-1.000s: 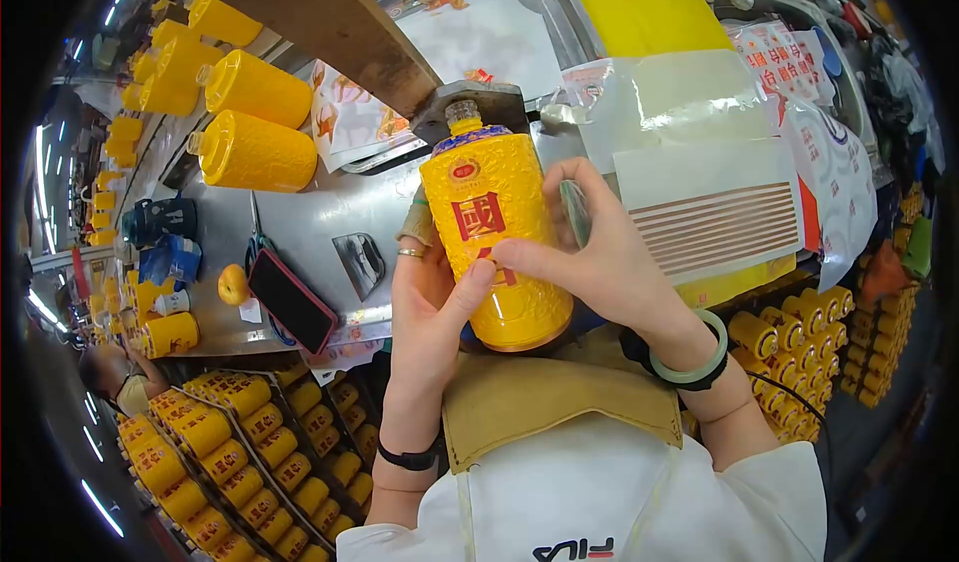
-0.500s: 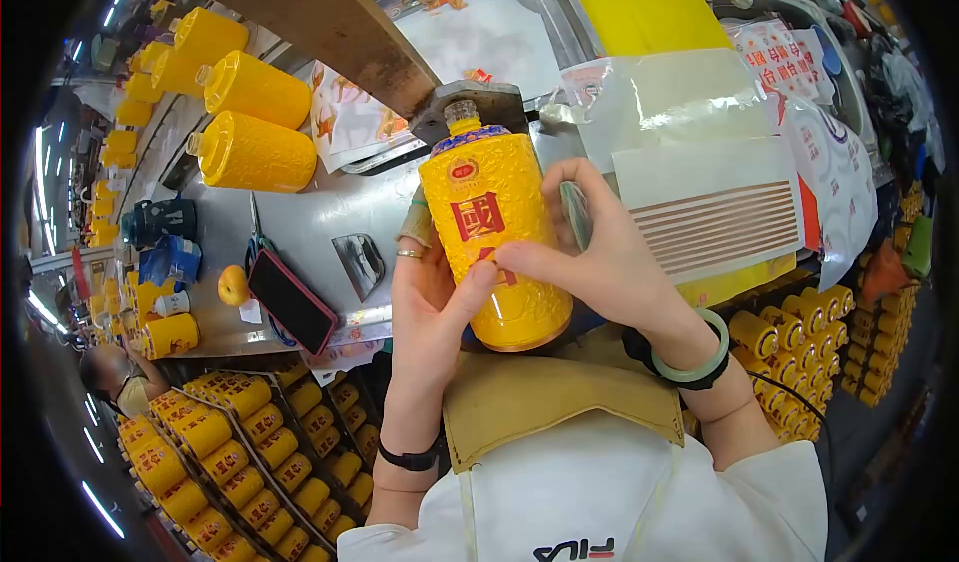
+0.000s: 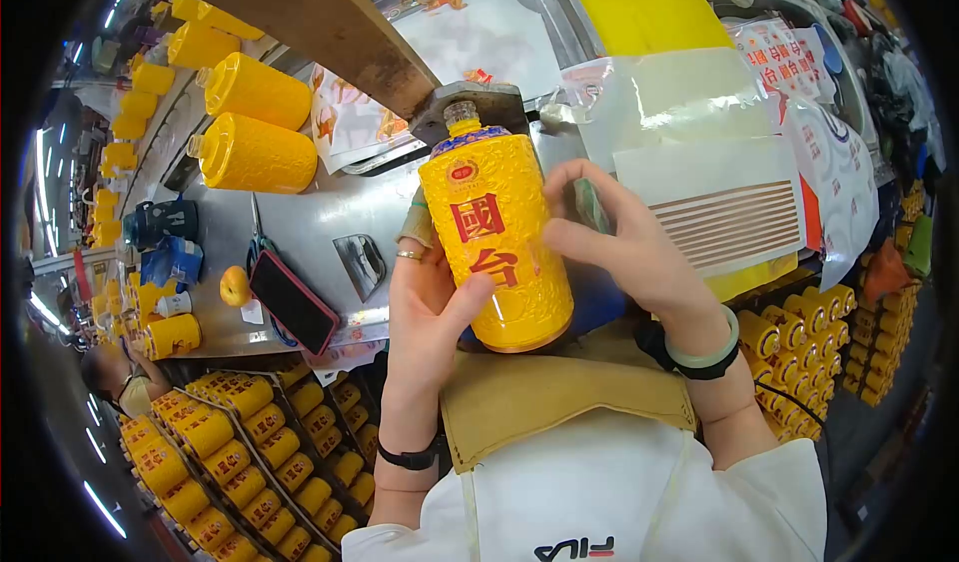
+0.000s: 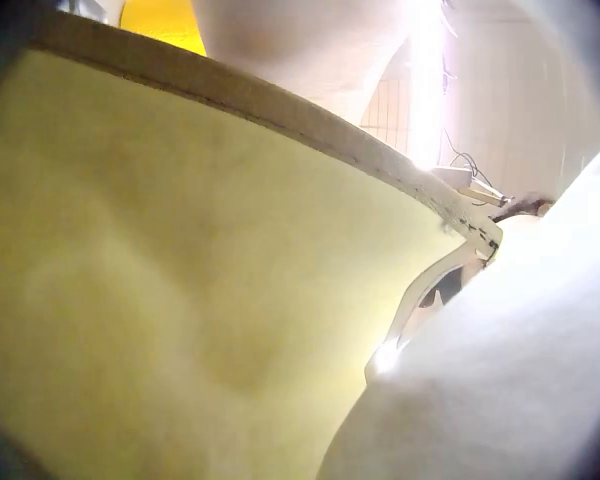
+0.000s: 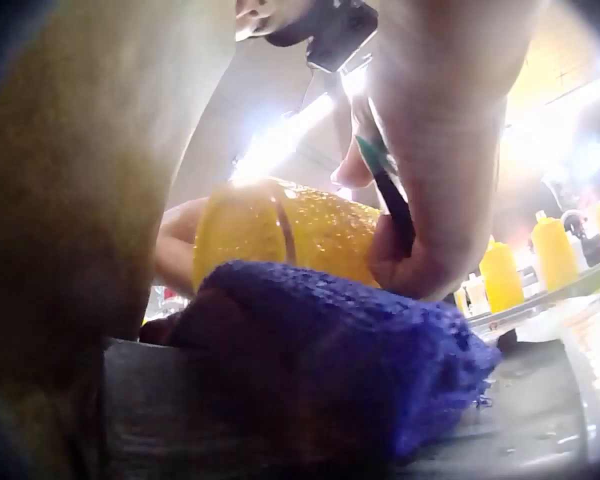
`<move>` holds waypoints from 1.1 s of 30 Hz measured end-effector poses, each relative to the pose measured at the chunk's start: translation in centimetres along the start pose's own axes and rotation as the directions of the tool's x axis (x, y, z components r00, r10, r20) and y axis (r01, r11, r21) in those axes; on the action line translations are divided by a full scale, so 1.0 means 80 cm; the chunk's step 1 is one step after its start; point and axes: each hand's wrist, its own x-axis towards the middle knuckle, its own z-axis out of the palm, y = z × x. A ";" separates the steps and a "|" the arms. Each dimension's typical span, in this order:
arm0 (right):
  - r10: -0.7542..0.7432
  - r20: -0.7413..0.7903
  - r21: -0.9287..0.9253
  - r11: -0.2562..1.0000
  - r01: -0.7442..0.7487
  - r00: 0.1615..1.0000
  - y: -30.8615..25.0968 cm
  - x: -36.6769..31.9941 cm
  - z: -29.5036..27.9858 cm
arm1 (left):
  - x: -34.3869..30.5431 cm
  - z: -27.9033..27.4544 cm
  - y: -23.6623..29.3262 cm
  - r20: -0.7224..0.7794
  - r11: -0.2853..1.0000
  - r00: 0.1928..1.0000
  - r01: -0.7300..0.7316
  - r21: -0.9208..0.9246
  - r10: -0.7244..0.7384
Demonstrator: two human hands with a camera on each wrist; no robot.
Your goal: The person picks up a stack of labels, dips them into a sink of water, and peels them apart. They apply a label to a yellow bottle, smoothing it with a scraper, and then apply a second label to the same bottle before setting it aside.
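On the left, two yellow bottles (image 3: 258, 152) lay side by side on the metal counter (image 3: 300, 217), their necks pointing left. Nearer the person sat a round yellow fruit (image 3: 235, 285), with a phone (image 3: 293, 300) slanting just beside it, its lower corner close to the counter's near edge. Scissors (image 3: 256, 224) lay partly under the phone. A small flat piece (image 3: 360, 265) rested between the phone and the left hand (image 3: 425, 307), leaving a strip of metal on either side. That hand's fingers wrapped the left edge of the red-lettered yellow bottle (image 3: 496, 242), and its thumb pressed the front, low beside the lower red character. The bottle lay slightly slanted in the middle, its neck reaching the dark block (image 3: 472, 107) at the end of a wooden beam (image 3: 330, 27), its base just above the tan apron (image 3: 564, 392). The beam bounded the room at the upper left. At the bottle's right edge, the right hand (image 3: 634, 252) pinched a thin green piece (image 3: 589, 205) between curled fingers; whether its thumb tip touched the bottle could not be told. A blue cloth (image 5: 350, 350) lay below that hand, seen from the right wrist. Farther right, well apart from the bottle, a striped sheet (image 3: 714, 212) bordered the hand's outer side.
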 end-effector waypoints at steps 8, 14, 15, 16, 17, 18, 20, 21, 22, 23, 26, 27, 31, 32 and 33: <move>-0.040 0.025 -0.145 0.989 0.043 0.999 0.004 -0.001 0.000 | 0.002 0.001 0.008 0.015 0.998 0.999 0.050 0.047 -0.051; -0.084 0.020 -0.197 0.977 0.086 0.996 0.008 0.002 -0.002 | 0.002 -0.002 0.009 0.010 0.996 0.998 0.066 0.060 -0.067; -0.083 0.013 -0.213 0.973 0.084 0.996 0.008 0.002 -0.002 | 0.002 -0.002 0.009 0.010 0.996 0.998 0.066 0.060 -0.067; -0.083 0.013 -0.213 0.973 0.084 0.996 0.009 0.002 -0.004 | 0.002 -0.001 0.009 0.008 0.996 0.998 0.069 0.060 -0.070; -0.081 0.042 -0.231 0.969 0.088 0.996 0.011 0.001 -0.007 | 0.002 -0.001 0.009 0.007 0.996 0.997 0.072 0.059 -0.073; -0.077 0.070 -0.250 0.964 0.093 0.995 0.012 0.001 -0.009 | 0.002 -0.001 0.008 0.007 0.996 0.997 0.072 0.060 -0.073; -0.052 0.018 -0.167 0.984 0.054 0.999 -0.002 -0.002 -0.009 | 0.002 -0.002 0.006 0.029 0.997 0.999 0.036 0.064 -0.038; -0.021 -0.031 -0.081 0.997 0.018 0.999 -0.007 -0.003 -0.009 | 0.001 -0.001 0.006 0.030 0.997 0.999 0.036 0.064 -0.038; -0.021 -0.032 -0.081 0.997 0.018 0.999 -0.007 -0.002 -0.009 | 0.001 0.000 0.006 0.008 0.998 0.999 0.048 0.041 -0.048; -0.134 -0.063 0.006 0.991 0.135 0.989 -0.007 0.000 -0.007 | 0.000 0.000 0.007 -0.015 0.998 0.998 0.059 0.017 -0.059; -0.307 -0.117 -0.022 0.952 0.307 0.944 -0.011 -0.003 0.008 | 0.000 0.002 0.004 -0.037 0.996 0.998 0.053 0.068 -0.051; -0.358 -0.105 -0.081 0.933 0.351 0.928 -0.008 -0.004 0.013 | 0.000 0.002 0.005 -0.036 0.996 0.998 0.055 0.068 -0.052; -0.453 -0.131 -0.311 0.864 0.397 0.882 0.001 -0.004 0.020 | -0.001 0.000 0.008 -0.027 0.994 0.995 0.095 0.059 -0.094; -0.484 -0.135 -0.373 0.833 0.409 0.864 0.006 -0.002 0.019 | -0.001 -0.002 0.008 -0.015 0.993 0.995 0.104 0.058 -0.103; -0.603 -0.187 -0.472 0.748 0.468 0.776 0.010 0.001 0.021 | -0.002 -0.001 0.008 -0.020 0.993 0.995 0.102 0.055 -0.101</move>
